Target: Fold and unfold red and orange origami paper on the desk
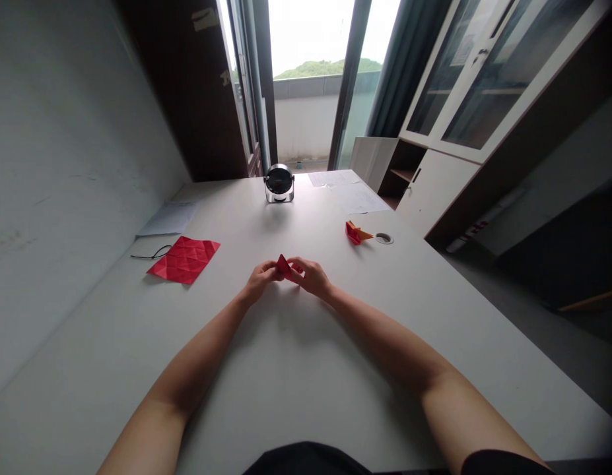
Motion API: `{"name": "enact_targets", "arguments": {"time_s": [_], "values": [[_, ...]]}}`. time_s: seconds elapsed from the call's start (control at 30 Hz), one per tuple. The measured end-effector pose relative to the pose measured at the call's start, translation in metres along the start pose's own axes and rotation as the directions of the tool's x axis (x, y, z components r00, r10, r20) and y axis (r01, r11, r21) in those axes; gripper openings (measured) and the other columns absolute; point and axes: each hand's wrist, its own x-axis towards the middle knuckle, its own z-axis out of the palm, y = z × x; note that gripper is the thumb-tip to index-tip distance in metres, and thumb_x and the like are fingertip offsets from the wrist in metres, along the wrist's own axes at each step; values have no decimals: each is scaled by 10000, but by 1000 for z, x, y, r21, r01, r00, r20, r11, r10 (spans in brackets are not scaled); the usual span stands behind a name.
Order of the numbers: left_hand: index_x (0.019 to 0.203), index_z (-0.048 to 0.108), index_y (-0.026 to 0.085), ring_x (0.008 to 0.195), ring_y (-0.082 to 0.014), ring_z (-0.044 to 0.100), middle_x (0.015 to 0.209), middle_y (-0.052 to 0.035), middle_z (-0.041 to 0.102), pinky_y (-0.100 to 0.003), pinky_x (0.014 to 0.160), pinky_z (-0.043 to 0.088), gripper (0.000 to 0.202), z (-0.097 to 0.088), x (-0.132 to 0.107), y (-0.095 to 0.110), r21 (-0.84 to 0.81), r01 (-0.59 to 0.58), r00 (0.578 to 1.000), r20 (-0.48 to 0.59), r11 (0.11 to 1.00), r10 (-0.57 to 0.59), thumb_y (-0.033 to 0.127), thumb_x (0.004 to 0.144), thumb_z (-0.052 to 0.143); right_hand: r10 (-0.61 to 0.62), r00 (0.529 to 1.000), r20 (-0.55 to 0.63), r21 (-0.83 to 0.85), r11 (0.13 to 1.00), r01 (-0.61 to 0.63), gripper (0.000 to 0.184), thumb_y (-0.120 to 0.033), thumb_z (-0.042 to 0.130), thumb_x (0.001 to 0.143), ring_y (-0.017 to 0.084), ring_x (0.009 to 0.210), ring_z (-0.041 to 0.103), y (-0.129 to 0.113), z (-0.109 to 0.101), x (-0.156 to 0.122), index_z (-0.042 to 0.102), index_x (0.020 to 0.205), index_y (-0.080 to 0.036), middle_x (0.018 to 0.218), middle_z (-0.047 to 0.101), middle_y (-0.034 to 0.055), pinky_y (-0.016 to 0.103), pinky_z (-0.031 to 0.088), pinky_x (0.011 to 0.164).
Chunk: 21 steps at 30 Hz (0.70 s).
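Note:
Between my hands, just above the white table (286, 369), is a small piece of folded red paper (284, 265) with a pointed tip facing up. My left hand (261, 277) pinches its left side between thumb and fingers. On the other side, my right hand (309, 276) has its fingers closed round the paper's right part, which they partly hide. Further left lies a creased red paper sheet (184, 260), opened out. A folded red and orange paper figure (357, 233) stands to the right, apart from both hands.
A round black device on a silver stand (279, 183) is at the table's far end. White sheets (356, 191) lie at the back right, and more papers (170, 218) by the left wall. A black cord (154, 254) touches the red sheet. Near the right edge is a round cable hole (384, 238).

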Motion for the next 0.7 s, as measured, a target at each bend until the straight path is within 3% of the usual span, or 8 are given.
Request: {"name": "enact_targets", "arguments": {"time_s": [0.2,0.37,0.53,0.7], "values": [[978,712,128,725,-166,658,858,-85,727,-329,767,538,287,2,-2,3,11,-2,1000,19,1000,2,350,796,701,36,999,23,-57,998,-35,305,-331,633,865,153,676,605,4,6,1,661,1162,-268,830,724,15,253,443,692],[1005,690,121,724,-175,671,876,-96,728,-340,764,547,363,4,-3,5,22,-12,998,61,1000,10,429,815,711,74,997,3,-119,990,-73,181,-370,640,849,143,599,554,2,8,2,671,990,-261,737,689,2,238,388,610],[1010,633,136,626,-163,668,800,-67,708,-316,662,549,399,9,-3,4,89,-21,1000,8,996,20,509,869,632,60,998,-12,-158,986,-61,178,-377,597,863,119,545,487,1,9,1,598,763,-230,651,635,-2,231,338,565],[947,649,143,604,-162,667,794,-70,714,-272,594,505,405,7,-2,3,239,-48,998,-32,970,57,534,903,552,22,999,-30,-141,990,-26,170,-370,577,872,123,577,507,4,9,1,599,786,-225,677,642,7,235,346,593]]}}
